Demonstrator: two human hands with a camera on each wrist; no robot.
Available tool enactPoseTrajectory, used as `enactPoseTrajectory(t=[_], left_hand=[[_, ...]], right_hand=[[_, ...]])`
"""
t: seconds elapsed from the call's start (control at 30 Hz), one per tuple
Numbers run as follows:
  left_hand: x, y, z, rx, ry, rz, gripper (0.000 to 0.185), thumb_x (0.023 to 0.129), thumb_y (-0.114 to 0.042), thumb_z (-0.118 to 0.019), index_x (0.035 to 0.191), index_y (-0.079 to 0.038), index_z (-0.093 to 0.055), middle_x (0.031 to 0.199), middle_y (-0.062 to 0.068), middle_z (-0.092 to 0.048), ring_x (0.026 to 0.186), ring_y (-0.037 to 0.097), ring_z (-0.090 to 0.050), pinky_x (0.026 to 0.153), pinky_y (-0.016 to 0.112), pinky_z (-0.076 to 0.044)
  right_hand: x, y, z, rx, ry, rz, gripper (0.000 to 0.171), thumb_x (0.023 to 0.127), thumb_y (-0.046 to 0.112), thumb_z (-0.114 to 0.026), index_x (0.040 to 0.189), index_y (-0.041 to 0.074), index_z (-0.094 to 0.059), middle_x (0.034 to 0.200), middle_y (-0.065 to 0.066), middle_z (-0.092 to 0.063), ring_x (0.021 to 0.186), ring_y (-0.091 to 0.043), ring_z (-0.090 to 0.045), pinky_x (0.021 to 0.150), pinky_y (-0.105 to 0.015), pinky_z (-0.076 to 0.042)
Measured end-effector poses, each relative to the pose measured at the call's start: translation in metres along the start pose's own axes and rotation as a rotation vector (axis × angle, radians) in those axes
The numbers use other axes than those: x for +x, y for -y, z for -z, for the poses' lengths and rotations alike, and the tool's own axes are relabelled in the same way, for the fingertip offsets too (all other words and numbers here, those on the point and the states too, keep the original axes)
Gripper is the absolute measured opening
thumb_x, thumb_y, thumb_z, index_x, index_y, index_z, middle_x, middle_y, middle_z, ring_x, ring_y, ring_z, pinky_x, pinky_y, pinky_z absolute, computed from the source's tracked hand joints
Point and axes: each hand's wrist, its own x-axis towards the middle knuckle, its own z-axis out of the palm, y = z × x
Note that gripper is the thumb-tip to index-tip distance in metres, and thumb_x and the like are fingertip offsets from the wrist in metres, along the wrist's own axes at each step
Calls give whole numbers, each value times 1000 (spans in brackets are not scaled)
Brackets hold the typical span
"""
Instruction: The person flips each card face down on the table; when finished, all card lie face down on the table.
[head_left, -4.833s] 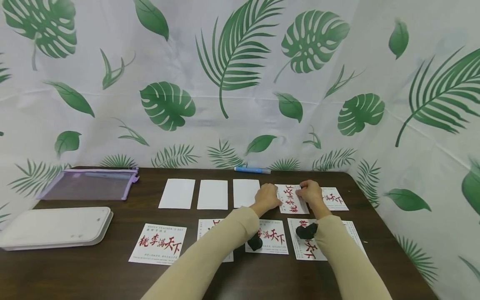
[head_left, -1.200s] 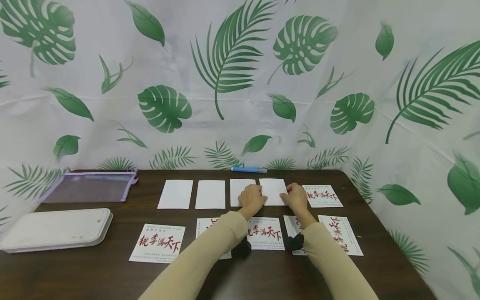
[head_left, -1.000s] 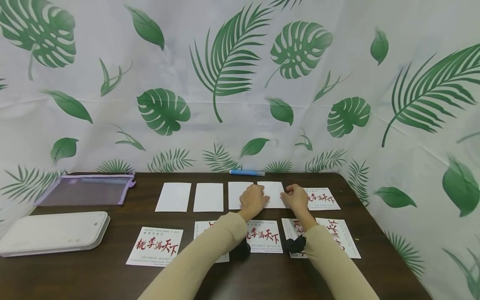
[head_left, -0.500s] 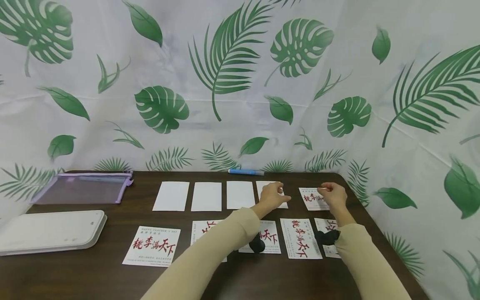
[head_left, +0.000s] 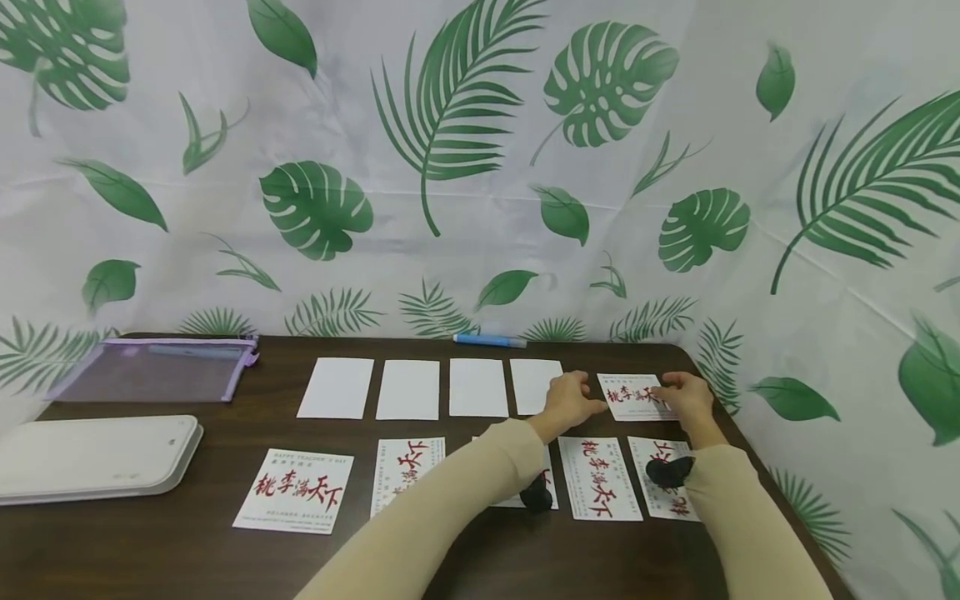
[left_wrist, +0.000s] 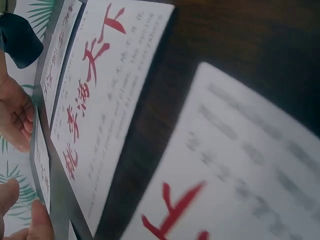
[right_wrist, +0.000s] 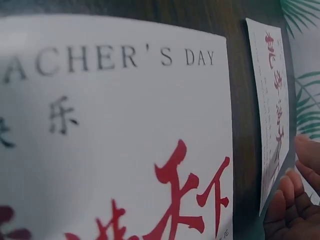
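A printed card with red Chinese characters lies at the right end of the back row. My right hand holds its right edge with thumb and fingers; in the right wrist view the fingers curl by that edge. My left hand reaches toward the same card's left side, thumb and fingers apart, nothing between them. Beside it is a blank white card, partly covered by the hand. More blank cards continue leftward in the row.
Several red-lettered cards form the front row, one at left, another at right; sleeves cover parts of some. A blue pen lies at the back edge. A purple mesh pouch and white flat case sit left.
The fourth back-row card, printed side up at first, now shows its blank side. Both hands have since moved right from it to the printed card at the row's end.
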Motion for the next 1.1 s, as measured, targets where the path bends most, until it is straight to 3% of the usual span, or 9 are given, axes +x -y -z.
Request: enactPoseTrajectory(t=[0.37,0.53,0.8,1.1], left_hand=[[4,-10,-14,41,-5,9,50,78,-23,-77,120,-2,-60,94,1,-66,97,18,-57,81,22,-46],[7,-9,-20,55,-28,28,47,77,-23,-77,116,-3,-62,93,1,-66,92,16,-59,77,22,-47],[10,-8,-32,84,-34,-9,31,76,-24,-78,97,-4,-66,88,3,-64,86,15,-59,72,23,-47],[14,-6,-43,327,-40,22,38,74,-33,-79,101,-8,-67,95,3,-61,94,13,-57,79,23,-48]], right_hand=[[16,-6,3,-42,115,4,51,83,6,-66,127,-9,-45,102,-28,-55,88,-33,-52,70,-38,-44],[22,-8,3,-102,148,41,50,82,7,-68,125,-9,-48,96,-27,-59,84,-32,-54,68,-36,-43],[25,-5,5,-172,157,53,44,81,6,-68,118,-9,-51,97,-28,-58,82,-32,-53,72,-41,-43],[24,-2,3,-116,213,1,44,80,2,-69,117,-8,-47,84,-17,-53,75,-25,-48,64,-34,-39]])
